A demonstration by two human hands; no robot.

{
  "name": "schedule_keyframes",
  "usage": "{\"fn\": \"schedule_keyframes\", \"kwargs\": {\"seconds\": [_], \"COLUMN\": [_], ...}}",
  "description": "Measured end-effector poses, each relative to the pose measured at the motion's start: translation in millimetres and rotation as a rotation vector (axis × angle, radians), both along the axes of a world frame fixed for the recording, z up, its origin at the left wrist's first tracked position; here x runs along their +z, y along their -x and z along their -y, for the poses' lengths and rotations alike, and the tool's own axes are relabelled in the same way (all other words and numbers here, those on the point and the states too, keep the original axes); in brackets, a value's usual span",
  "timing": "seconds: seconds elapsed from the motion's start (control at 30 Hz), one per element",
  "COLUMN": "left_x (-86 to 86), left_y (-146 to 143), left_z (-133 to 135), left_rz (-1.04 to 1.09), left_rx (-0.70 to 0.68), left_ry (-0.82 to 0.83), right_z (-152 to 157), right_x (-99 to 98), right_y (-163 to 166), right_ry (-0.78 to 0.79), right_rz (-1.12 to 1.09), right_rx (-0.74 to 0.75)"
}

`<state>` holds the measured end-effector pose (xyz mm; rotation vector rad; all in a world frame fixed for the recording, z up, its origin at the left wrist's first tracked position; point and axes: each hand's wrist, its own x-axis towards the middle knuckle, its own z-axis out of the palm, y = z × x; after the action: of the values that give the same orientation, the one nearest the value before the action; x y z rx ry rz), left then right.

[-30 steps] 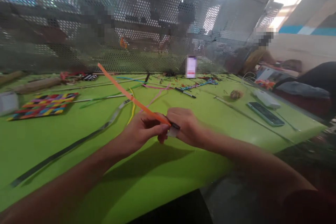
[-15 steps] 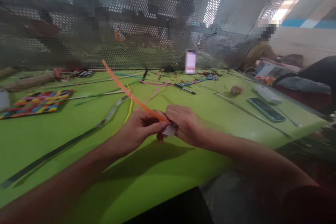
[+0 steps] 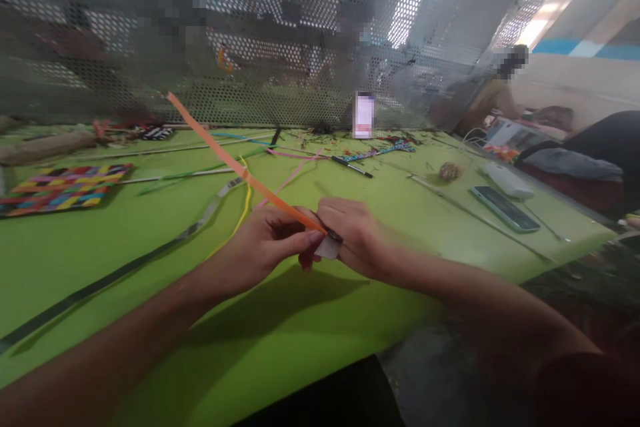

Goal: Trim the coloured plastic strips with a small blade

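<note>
Both hands meet over the middle of the green table [image 3: 310,347]. My left hand [image 3: 265,247] pinches the near end of a long orange strip [image 3: 235,165], which slants up and away to the left. My right hand [image 3: 350,233] is closed against that same end and grips a small pale piece with a dark edge [image 3: 330,245]; I cannot make out what it is. A long dark strip [image 3: 115,273] lies flat on the table to the left of my hands.
A multicoloured woven mat [image 3: 60,188] lies at the far left. Thin coloured strips [image 3: 250,167] and a pen [image 3: 353,167] are scattered at the back. A phone [image 3: 504,208] and a white object [image 3: 510,180] lie at the right. A perforated metal screen [image 3: 250,33] closes the table's far side.
The far tip of the orange strip has swung higher and to the left. My hands have stayed together in about the same place.
</note>
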<state>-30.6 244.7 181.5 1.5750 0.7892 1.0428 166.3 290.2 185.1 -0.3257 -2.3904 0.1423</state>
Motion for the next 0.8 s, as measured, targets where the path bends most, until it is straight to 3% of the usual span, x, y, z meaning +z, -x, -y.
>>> {"fn": "schedule_keyframes", "kwargs": {"seconds": [0.8], "left_x": [4.5], "left_y": [-1.0], "left_z": [2.1], "left_rz": [-0.019], "left_rx": [0.03], "left_ry": [-0.031], "right_z": [-0.5], "right_x": [-6.3], "right_y": [1.2], "right_ry": [0.032], "right_rz": [0.047], "right_rx": [-0.046]}}
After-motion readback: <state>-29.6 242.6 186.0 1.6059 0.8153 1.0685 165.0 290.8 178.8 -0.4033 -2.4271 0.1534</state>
